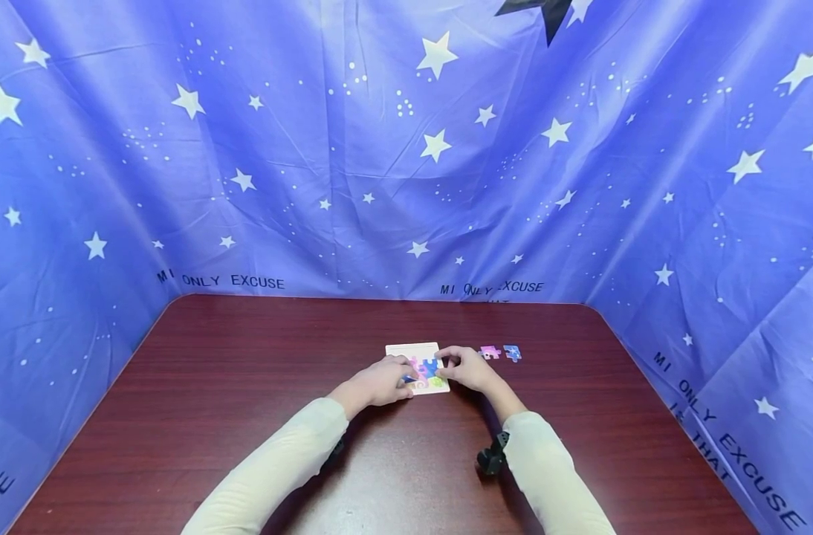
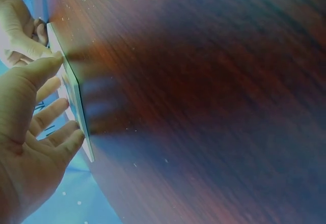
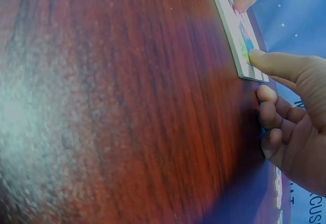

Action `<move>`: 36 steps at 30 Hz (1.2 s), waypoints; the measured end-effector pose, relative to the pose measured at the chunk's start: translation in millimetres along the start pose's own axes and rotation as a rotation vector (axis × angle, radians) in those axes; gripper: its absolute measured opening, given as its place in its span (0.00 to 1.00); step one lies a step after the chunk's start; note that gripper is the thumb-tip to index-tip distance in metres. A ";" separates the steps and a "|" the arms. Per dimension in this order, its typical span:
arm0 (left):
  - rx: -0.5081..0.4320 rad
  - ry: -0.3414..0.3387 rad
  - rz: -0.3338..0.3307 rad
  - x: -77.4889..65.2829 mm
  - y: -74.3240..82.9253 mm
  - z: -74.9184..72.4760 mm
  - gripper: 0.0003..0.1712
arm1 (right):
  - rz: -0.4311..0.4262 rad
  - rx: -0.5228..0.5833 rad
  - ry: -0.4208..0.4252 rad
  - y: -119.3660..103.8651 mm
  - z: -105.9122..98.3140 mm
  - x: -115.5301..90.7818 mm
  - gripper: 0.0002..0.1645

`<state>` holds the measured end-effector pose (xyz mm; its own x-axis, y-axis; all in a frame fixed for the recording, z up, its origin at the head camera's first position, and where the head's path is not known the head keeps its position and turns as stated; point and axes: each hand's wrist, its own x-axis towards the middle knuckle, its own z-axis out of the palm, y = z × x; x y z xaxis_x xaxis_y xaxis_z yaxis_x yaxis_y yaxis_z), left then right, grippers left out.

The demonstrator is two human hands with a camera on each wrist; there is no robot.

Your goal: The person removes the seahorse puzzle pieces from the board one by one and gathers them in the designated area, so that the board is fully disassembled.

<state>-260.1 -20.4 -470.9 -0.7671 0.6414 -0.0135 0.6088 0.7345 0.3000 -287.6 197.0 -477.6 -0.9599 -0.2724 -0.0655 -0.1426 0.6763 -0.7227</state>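
Spreading over a pale, smooth-rimmed puzzle board (image 1: 413,347), the left hand (image 1: 381,380) touches it without gripping, fingers apart. The right hand (image 1: 468,368) rests a straight thumb at the board's right side, its other fingers loosely bent, nothing seen grasped. The thin, square-cornered board lies mid-table on glossy, red-brown wood-grained tabletop (image 1: 246,357). Its sides run nearly square to the table's far edge, slightly turned; foreshortening hides any long axis. Knobbed pink (image 1: 490,352) and blue (image 1: 512,352) pieces lie rightward, before creased starry fabric (image 1: 353,163).
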 end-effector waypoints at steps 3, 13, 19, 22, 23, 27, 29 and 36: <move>0.004 0.002 0.002 0.4 -0.1 0.3 0.19 | -0.001 -0.014 -0.008 0.5 0.6 0.7 0.19; 0.013 -0.007 0.006 -0.3 1.1 -1.2 0.18 | -0.001 -0.026 -0.050 -2.5 -0.7 2.1 0.19; 0.022 0.008 0.014 -0.6 0.5 0.4 0.18 | 0.016 -0.026 -0.060 -3.8 -0.7 3.0 0.18; 0.016 0.012 0.011 -0.5 0.6 1.1 0.18 | 0.027 -0.016 -0.062 -5.0 -0.8 2.5 0.18; 0.014 0.013 0.011 -0.4 0.7 1.2 0.18 | 0.030 -0.014 -0.062 -5.3 -0.8 2.4 0.17; 0.014 0.018 0.011 -0.5 1.4 0.6 0.18 | 0.026 -0.008 -0.056 -6.6 -0.4 2.2 0.17; 0.021 0.019 0.013 -0.3 1.5 0.5 0.17 | 0.020 -0.005 -0.050 -6.7 0.0 2.6 0.17; 0.035 0.026 0.018 1.0 0.5 0.5 0.16 | 0.039 0.002 -0.061 -7.2 0.2 3.9 0.19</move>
<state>-260.5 -19.3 -471.3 -0.7609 0.6486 0.0163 0.6285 0.7306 0.2668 -290.2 190.9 -472.8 -0.9482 -0.2870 -0.1358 -0.1044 0.6857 -0.7204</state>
